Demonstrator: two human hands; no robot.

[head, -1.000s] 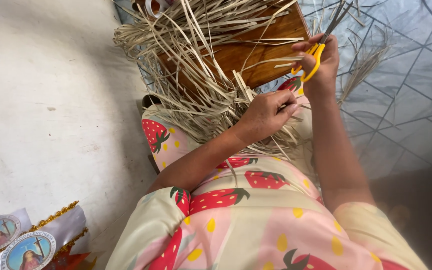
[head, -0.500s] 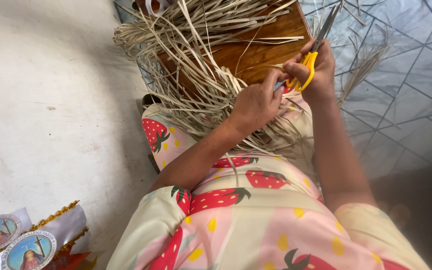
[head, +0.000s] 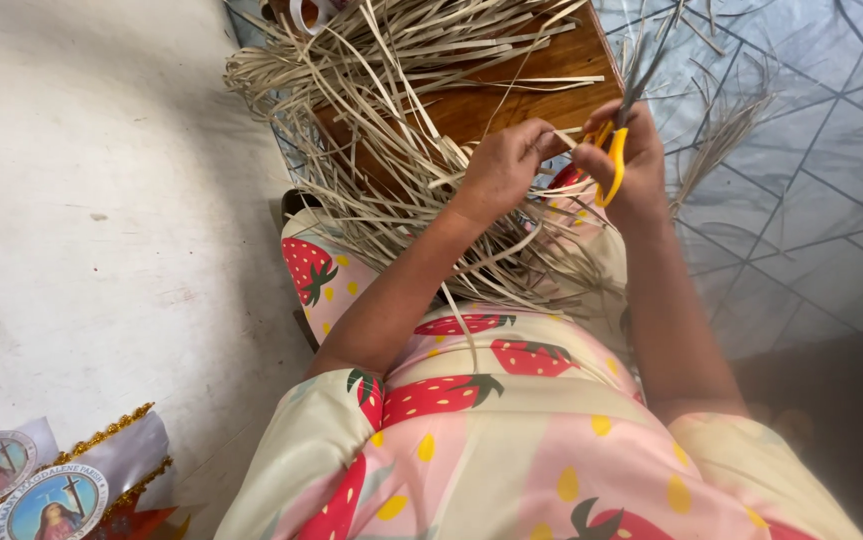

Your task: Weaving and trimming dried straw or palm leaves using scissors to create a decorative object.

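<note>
A loose heap of pale dried straw strips [head: 391, 120] lies over my lap and over a brown wooden board [head: 511, 95] in front of me. My left hand [head: 501, 170] pinches a few of these strips near their ends, just left of the scissors. My right hand [head: 623, 165] is closed through the yellow handles of a pair of scissors [head: 619, 135], whose grey blades point up and away. The two hands sit close together above the board's near edge.
I wear a pink garment with a strawberry print [head: 511, 440]. A white wall or floor surface [head: 91, 220] fills the left. Grey tiled floor [head: 811, 180] with scattered strips lies at the right. Round picture badges with gold trim [head: 51, 490] sit at the lower left.
My left hand has risen from the straw on my lap up to the scissors and now pinches strips beside them. My right hand with the scissors stayed nearly still.
</note>
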